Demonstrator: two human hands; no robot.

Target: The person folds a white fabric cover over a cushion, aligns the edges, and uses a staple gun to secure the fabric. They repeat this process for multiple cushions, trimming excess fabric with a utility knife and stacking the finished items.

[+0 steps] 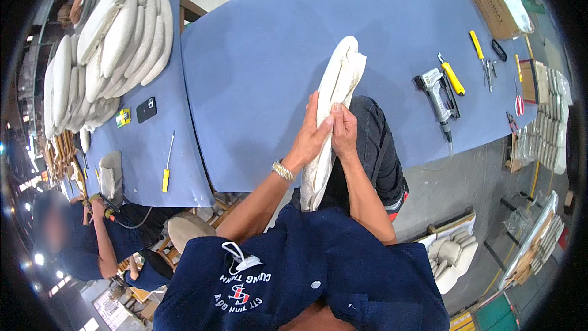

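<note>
In front of my chest, a padded seat cushion (340,73) in off-white fabric stands on edge. Its long, narrow side faces up, with a fabric fold running along it. My left hand (309,140) is closed round its left side, the thumb lying on the upper edge. From the right, my right hand (344,130) grips the same edge, its thumb close to the left one. The cushion's lower end reaches my shirt, and its far end points over the blue table (257,67). My knee sits just right of it, under the right hand.
Right on the table lie a staple gun (436,95), a yellow-handled tool (453,78), a screwdriver (476,44) and scissors (519,105). A cardboard box (493,3) stands beyond. Left are piled cushions (125,37), a phone (147,110), another screwdriver (166,179) and a co-worker (101,233).
</note>
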